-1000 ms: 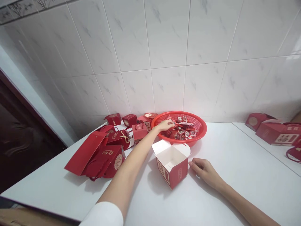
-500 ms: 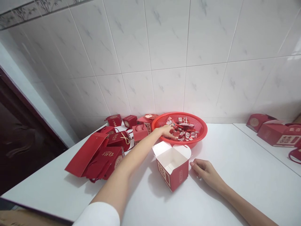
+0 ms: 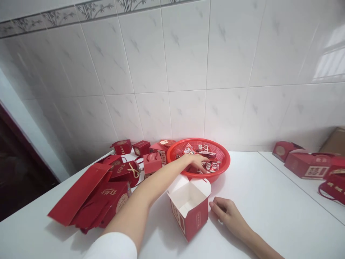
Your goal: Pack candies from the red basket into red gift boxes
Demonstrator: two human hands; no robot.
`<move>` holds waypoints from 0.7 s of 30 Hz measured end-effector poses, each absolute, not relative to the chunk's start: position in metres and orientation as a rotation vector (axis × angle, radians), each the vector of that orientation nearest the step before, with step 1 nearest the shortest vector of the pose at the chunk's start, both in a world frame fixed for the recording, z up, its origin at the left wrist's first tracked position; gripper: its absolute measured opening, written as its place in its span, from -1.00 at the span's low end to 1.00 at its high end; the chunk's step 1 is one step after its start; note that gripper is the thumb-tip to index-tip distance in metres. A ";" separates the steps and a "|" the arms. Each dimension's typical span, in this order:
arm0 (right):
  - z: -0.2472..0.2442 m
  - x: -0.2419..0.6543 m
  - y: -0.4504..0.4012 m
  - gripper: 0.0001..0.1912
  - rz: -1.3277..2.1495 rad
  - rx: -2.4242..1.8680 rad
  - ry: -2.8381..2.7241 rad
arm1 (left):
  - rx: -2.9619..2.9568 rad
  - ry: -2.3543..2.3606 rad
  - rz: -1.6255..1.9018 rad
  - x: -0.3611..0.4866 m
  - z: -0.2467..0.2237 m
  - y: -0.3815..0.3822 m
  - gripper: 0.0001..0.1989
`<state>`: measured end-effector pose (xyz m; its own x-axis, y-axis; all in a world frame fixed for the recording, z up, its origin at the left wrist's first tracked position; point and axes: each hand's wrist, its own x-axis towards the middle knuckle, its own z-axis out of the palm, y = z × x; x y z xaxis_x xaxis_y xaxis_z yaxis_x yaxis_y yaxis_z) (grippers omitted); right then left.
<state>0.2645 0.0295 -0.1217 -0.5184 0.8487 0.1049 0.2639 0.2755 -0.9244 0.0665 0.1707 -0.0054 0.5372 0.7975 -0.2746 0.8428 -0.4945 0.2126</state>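
My left hand (image 3: 198,162) reaches into the red plastic basket (image 3: 227,162), its fingers spread over small red wrapped packets (image 3: 215,166). No packet is seen lifted in it. An open red box (image 3: 198,218) with a white inside stands in front of the basket, its flaps raised. Just right of this box, my right hand (image 3: 225,214) rests on the white table with curled fingers, thumb near the index finger; whether anything is between them cannot be made out.
Red boxes and bags (image 3: 107,201) crowd the table's left side. Smaller red boxes (image 3: 152,162) stand by the tiled wall. More red boxes (image 3: 307,164) lie at the right, near a brown carton (image 3: 334,141).
The view has shifted, so the table things appear lower and further left. My left hand has moved slightly right over the packets. My right hand stays beside the open box.
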 end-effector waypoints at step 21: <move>-0.113 0.265 0.026 -0.51 1.267 -1.010 -1.952 | 2.333 1.539 -0.315 0.076 -0.016 0.166 0.01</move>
<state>0.2653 0.0260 -0.1133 -0.5334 0.8426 0.0749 0.2745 0.2561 -0.9269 0.0757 0.1659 -0.0157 0.3928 0.8473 -0.3576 0.9196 -0.3635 0.1487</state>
